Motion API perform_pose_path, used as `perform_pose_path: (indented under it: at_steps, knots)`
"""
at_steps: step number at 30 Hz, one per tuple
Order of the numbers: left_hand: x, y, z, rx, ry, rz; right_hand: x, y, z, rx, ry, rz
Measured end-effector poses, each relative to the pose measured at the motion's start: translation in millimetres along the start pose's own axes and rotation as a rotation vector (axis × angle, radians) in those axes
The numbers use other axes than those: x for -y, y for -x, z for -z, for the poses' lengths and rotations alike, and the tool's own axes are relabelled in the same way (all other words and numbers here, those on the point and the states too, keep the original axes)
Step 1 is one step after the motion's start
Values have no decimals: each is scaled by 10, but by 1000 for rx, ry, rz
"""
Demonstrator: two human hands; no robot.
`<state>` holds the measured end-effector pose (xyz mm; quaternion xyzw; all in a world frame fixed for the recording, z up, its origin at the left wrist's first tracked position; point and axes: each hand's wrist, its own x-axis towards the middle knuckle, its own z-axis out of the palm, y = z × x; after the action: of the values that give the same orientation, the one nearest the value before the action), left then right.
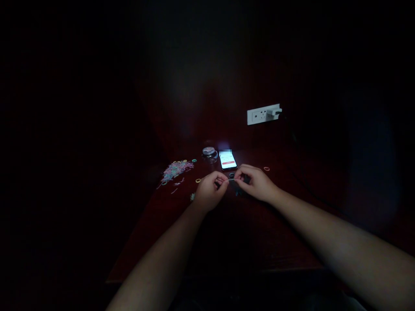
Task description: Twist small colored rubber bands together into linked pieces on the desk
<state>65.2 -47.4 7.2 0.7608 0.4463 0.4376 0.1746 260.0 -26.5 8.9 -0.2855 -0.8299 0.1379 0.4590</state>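
Over the dark red table, my left hand (210, 190) and my right hand (254, 181) face each other, a small gap between their fingertips. A thin pale strip (231, 179) spans that gap, its ends pinched by the thumb and fingers of each hand. Just behind it lies a small dark ring (231, 175). A yellow ring (198, 181) is beside my left hand, and a pinkish ring (266, 169) lies beyond my right. Some small dark bits (238, 194) sit below the fingers, too dim to name.
A lit phone (228, 160) lies behind the hands, with a lidded clear jar (209, 152) to its left. Farther left is a heap of small pastel strips (177, 170) with several coloured rings. A white socket plate (263, 114) holds a plug with a dark cable. Surroundings are very dark.
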Motion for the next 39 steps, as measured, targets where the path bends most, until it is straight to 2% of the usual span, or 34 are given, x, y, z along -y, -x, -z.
perform_pose_path:
  at_steps: [12,23,26,29,34,37,39]
  knots:
    - [-11,-4,32,42,1,2,10,1,35,26,-28,-6]
    - [44,-6,-16,76,29,-11,33,-4,18,73,-30,-4]
    - [24,-5,-13,52,15,-4,9,-1,-1,50,-22,-18]
    - [34,1,117,-52,-34,7,-75,7,6,9,-34,-34]
    - [274,215,631,-259,-157,59,-241,2,48,-61,-18,-108]
    - [468,475,851,-293,-278,160,-264,-6,49,-78,-16,-145]
    - [567,611,883,-262,-318,211,-252,-5,36,-77,-22,-162]
